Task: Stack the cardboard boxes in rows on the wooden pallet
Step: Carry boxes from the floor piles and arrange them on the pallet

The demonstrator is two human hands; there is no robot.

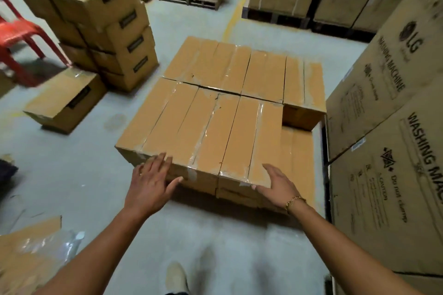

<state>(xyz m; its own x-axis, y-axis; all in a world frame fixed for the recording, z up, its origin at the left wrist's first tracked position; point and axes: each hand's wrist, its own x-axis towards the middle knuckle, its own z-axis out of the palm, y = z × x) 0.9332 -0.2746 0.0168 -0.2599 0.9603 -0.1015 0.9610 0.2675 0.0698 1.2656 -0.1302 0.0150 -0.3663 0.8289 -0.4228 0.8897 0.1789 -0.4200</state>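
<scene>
The taped cardboard boxes (215, 108) lie in two tight rows in the middle of the concrete floor (79, 175); whatever carries them is hidden beneath. The top layer has a gap at its near right corner, where a lower box (297, 158) shows.

The left hand (151, 182) rests on the near left edge of the top layer and the right hand (278, 187) on its near right corner. Each grip is apart, fingers straight and spread.

Tall LG washing machine cartons (388, 127) stand just beside the load on the right. To the left, well apart, are a stack of labelled boxes (107, 19), a lone box (64, 100) and a red plastic chair (21, 33). Crumpled plastic wrap (48, 246) lies near the left arm.
</scene>
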